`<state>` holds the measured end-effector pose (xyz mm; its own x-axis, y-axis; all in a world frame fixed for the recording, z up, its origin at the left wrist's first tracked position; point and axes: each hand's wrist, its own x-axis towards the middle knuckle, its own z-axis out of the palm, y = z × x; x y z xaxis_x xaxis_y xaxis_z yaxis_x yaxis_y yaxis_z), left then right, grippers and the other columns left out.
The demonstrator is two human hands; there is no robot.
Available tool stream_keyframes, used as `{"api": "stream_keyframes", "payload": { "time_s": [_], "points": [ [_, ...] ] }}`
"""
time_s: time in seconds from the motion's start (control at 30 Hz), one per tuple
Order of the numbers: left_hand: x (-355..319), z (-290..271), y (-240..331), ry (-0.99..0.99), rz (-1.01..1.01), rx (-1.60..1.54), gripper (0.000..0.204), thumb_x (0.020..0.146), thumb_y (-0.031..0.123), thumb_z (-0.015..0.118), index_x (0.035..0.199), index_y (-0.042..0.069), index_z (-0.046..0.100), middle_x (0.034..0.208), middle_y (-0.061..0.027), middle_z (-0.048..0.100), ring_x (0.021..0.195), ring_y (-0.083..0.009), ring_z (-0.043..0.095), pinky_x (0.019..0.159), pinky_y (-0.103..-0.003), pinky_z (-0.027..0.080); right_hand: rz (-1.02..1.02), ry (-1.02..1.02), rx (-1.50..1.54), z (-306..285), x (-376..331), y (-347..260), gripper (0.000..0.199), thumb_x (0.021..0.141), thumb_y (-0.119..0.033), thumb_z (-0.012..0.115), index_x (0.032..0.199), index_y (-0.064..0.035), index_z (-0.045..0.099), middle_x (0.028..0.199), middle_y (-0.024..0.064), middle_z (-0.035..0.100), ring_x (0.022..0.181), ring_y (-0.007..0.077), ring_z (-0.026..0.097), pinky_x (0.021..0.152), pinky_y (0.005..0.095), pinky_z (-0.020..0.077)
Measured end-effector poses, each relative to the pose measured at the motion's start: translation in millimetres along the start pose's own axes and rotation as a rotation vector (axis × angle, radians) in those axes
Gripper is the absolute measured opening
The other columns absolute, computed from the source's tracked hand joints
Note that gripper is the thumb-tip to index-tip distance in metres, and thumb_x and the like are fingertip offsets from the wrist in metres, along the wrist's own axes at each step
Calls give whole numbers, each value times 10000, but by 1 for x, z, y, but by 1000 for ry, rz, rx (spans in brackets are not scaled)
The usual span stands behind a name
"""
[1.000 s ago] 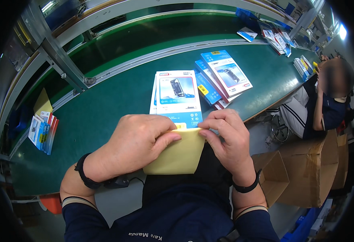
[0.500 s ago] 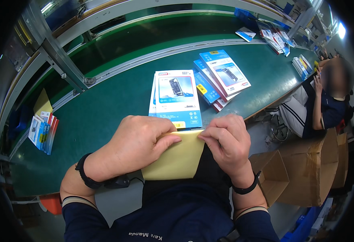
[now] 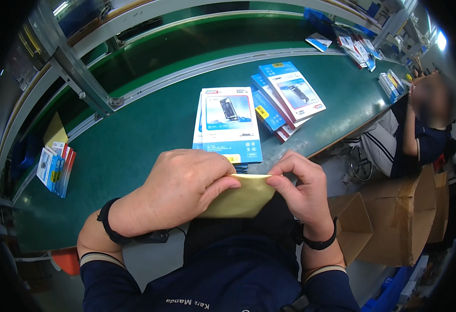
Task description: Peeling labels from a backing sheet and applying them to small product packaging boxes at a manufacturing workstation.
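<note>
Both hands meet over the near edge of the green worktop (image 3: 134, 140), sharing a pale yellow envelope (image 3: 241, 200) that hangs just in front of the person's dark top. The left hand (image 3: 183, 190) lies over the envelope's left part, its grip closed with thumb and fingers pinching the upper edge; the right hand (image 3: 303, 187) closes its grip on the same edge from the other side, fingertips nearly touching those of the left. The envelope's lower part shows between the two hands, flat and slightly slanted. Each wrist carries a dark band. Just beyond the hands, on the worktop, lies a small stack of blue and white flat boxes (image 3: 230, 122), its near end partly hidden by the knuckles. To the right of it a second, fanned stack of blue boxes (image 3: 285, 99) rests near the worktop's edge. More boxes stand on edge at the far left (image 3: 55, 166), well apart. Open brown cartons (image 3: 394, 218) sit on the floor to the right, beside a seated person (image 3: 415, 140).
</note>
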<state>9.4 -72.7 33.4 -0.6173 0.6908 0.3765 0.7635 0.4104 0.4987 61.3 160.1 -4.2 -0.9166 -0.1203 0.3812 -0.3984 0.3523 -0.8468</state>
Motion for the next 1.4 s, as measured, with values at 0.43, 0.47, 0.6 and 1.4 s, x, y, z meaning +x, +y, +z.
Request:
{"api": "stream_keyframes", "payload": {
  "time_s": [0.43, 0.47, 0.6, 1.4],
  "points": [
    [8, -20, -1, -75, -246, -264, 143, 816, 139, 779, 874, 23, 719, 730, -80, 687, 623, -153, 640, 590, -244, 471, 163, 169, 290, -7, -14, 11, 83, 903, -43, 690, 928, 24, 649, 827, 29, 662, 738, 73, 580, 674, 216, 471],
    [9, -20, -2, -76, -245, -264, 143, 816, 139, 779, 874, 23, 719, 730, -80, 687, 623, -153, 640, 590, -244, 471, 185, 188, 372, -8, -15, 11, 87, 908, -35, 685, 954, 30, 648, 848, 30, 662, 750, 68, 577, 681, 208, 469],
    [10, -22, -7, -81, -376, -442, 164, 871, 141, 739, 937, -6, 705, 838, -38, 702, 769, -85, 626, 706, -234, 486, 149, 218, 401, -9, -17, 13, 113, 916, -27, 675, 1003, 38, 645, 880, 36, 658, 762, 62, 573, 685, 201, 467],
    [4, 0, -21, 107, -389, -533, 210, 983, 213, 595, 939, 8, 607, 721, -50, 629, 656, -95, 579, 612, -262, 453, 273, 152, 327, -6, -12, 11, 185, 883, -24, 687, 1061, 23, 673, 877, 50, 682, 806, 93, 627, 748, 230, 493]
  ]
}}
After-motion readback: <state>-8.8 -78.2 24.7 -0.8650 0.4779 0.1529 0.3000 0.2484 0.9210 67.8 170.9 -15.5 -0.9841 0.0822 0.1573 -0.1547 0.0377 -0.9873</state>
